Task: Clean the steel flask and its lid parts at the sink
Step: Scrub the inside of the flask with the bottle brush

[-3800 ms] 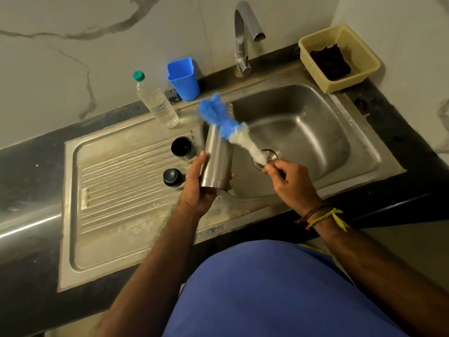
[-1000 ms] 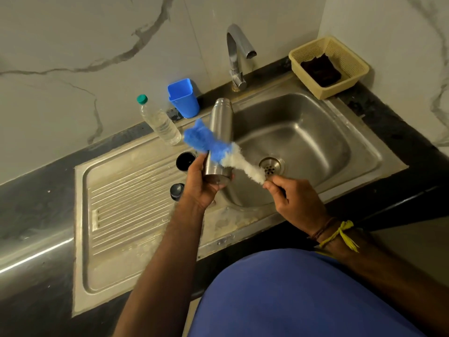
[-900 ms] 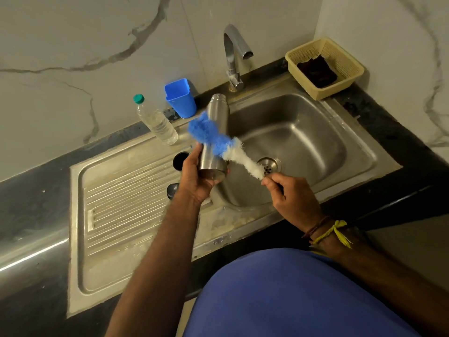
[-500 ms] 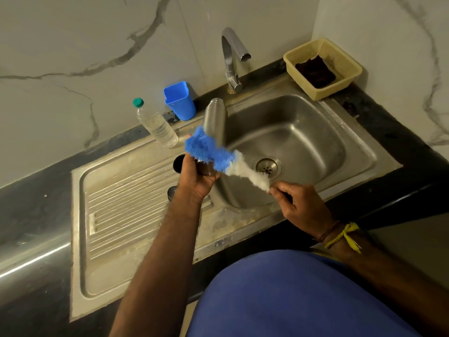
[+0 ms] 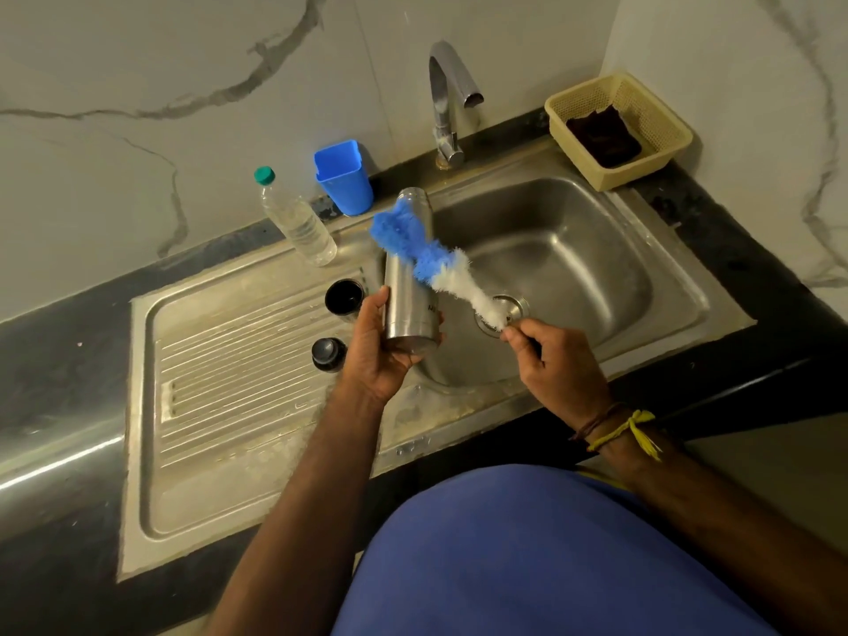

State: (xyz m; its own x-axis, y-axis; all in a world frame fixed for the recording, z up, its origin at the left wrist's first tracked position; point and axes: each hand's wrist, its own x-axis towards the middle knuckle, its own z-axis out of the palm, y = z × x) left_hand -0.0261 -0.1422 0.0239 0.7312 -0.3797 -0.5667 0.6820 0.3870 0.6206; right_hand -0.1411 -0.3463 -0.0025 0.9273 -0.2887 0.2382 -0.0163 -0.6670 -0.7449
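My left hand (image 5: 376, 348) grips the base of the steel flask (image 5: 406, 296), which tilts away from me at the left edge of the sink basin (image 5: 573, 250). Its mouth points toward the back wall. My right hand (image 5: 553, 360) pinches the handle of a blue-and-white bottle brush (image 5: 431, 259), and its bristles lie across the flask's outer wall. Two dark lid parts stand on the drainboard: a cup-shaped one (image 5: 344, 298) and a round stopper (image 5: 328, 354), both just left of my left hand.
A tap (image 5: 447, 98) rises behind the basin. A blue plastic cup (image 5: 344, 179) and a clear water bottle (image 5: 296, 218) stand at the back of the ribbed drainboard (image 5: 238, 383). A cream basket (image 5: 617, 126) with a dark cloth sits at the back right.
The brush has slid along the flask's outside, from near the base up toward the neck. The flask stays in my left hand, shifted slightly. The lid parts have not moved.
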